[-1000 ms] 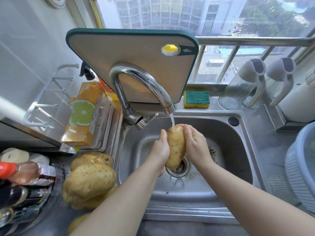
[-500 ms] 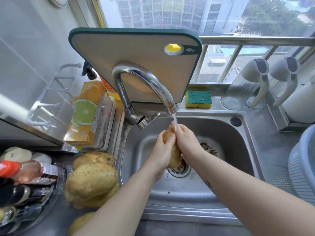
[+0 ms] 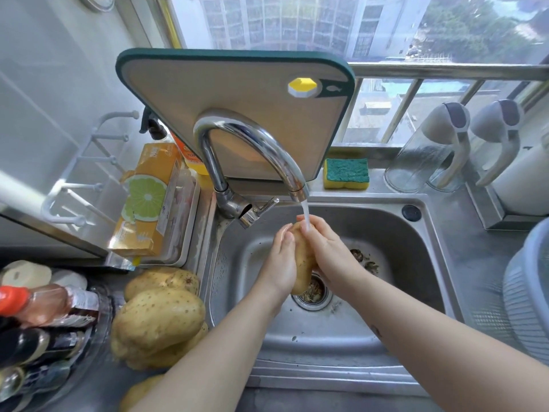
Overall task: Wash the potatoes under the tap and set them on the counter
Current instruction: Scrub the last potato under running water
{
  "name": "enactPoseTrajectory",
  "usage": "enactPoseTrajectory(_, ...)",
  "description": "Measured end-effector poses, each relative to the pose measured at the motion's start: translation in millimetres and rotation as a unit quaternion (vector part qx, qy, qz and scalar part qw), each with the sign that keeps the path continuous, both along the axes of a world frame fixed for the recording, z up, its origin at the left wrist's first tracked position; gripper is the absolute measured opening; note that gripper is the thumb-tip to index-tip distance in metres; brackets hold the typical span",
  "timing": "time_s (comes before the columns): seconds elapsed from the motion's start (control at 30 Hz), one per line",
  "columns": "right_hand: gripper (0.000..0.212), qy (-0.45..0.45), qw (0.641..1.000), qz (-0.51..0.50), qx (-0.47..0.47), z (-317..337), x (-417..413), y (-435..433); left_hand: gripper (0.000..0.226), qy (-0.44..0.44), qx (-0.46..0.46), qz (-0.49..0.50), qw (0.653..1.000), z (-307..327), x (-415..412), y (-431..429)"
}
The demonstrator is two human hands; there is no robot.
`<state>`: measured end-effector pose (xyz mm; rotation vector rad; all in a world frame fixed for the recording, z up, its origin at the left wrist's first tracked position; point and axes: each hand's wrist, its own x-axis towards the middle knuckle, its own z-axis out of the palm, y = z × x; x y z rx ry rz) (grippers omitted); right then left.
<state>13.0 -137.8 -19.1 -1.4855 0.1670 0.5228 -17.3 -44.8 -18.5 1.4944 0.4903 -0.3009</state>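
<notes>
Under tap (image 3: 252, 138), right hand (image 3: 332, 251) still rubs potato (image 3: 303, 260)

I stand in a home kitchen: a steel sink (image 3: 386, 233) with a running tap (image 3: 252, 138), a cutting board (image 3: 231, 114) and sponge (image 3: 346, 173) just behind the sink by the window (image 3: 297, 25), sauce bottles (image 3: 38, 304) and potatoes (image 3: 160, 316) left of the sink.

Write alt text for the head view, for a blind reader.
A left hand and a right hand hold a yellow-brown oval potato under water from a curved chrome tap, above a steel sink. More potatoes lie piled on the counter at left.
</notes>
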Motion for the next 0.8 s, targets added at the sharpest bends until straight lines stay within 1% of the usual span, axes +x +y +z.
enactPoseTrajectory(0.1, 0.019, 0.028, 0.998, 0.038, 0.045, 1.4, -1.6, -6.4, 0.034, 0.002, 0.008, 0.008, 1.0, 0.5, -2.9, 3.3)
enactPoseTrajectory(0.2, 0.016, 0.004, 1.0, -0.004, 0.0, 2.9, -1.6, -1.3, 0.039, -0.027, 0.065, -0.035, 0.997, 8.0, -5.6, -0.3)
enactPoseTrajectory(0.27, 0.01, 0.014, 1.0, -0.024, -0.008, 5.2, -1.3, 1.7, 0.041, -0.032, 0.082, -0.046, 0.995, 8.4, -5.4, 0.1)
enactPoseTrajectory(0.37, 0.016, 0.054, 0.995, 0.011, 0.08, 7.6, -0.5, -3.4, 0.042, -0.011, 0.045, -0.01, 0.999, 5.9, -5.3, 4.5)
enactPoseTrajectory(0.4, 0.018, 0.056, 0.994, 0.028, 0.095, 9.2, -1.7, -5.5, 0.04, -0.001, 0.027, 0.005, 1.0, 4.7, -5.1, 5.2)
enactPoseTrajectory(0.5, 0.018, 0.028, 0.997, 0.038, 0.064, 4.4, -4.7, -7.9, 0.034, 0.009, 0.027, 0.009, 1.0, 9.3, -5.2, 1.4)
enactPoseTrajectory(0.53, 0.017, 0.019, 0.999, 0.02, 0.043, 3.4, -5.1, -6.1, 0.036, 0.005, 0.041, -0.006, 0.999, 11.8, -5.9, 0.1)
enactPoseTrajectory(0.6, 0.008, 0.008, 0.999, -0.033, -0.002, 1.1, -4.4, -1.1, 0.039, -0.02, 0.07, -0.044, 0.996, 18.4, -9.5, -3.3)
enactPoseTrajectory(0.63, 0.009, 0.002, 0.998, -0.059, -0.017, 2.0, -3.7, 1.2, 0.039, -0.035, 0.078, -0.061, 0.995, 21.3, -11.4, -4.5)
enactPoseTrajectory(0.67, 0.018, -0.002, 0.996, -0.081, -0.026, 2.6, -3.3, 2.4, 0.04, -0.04, 0.079, -0.067, 0.994, 21.3, -13.4, -5.0)
enactPoseTrajectory(0.73, 0.03, -0.004, 0.997, -0.082, -0.012, 2.9, -2.8, 1.3, 0.043, -0.035, 0.072, -0.073, 0.994, 21.2, -15.2, -4.5)
enactPoseTrajectory(0.8, 0.022, -0.01, 0.999, -0.04, 0.011, 2.4, -5.0, -1.5, 0.041, -0.029, 0.059, -0.056, 0.996, 19.6, -14.5, -1.2)
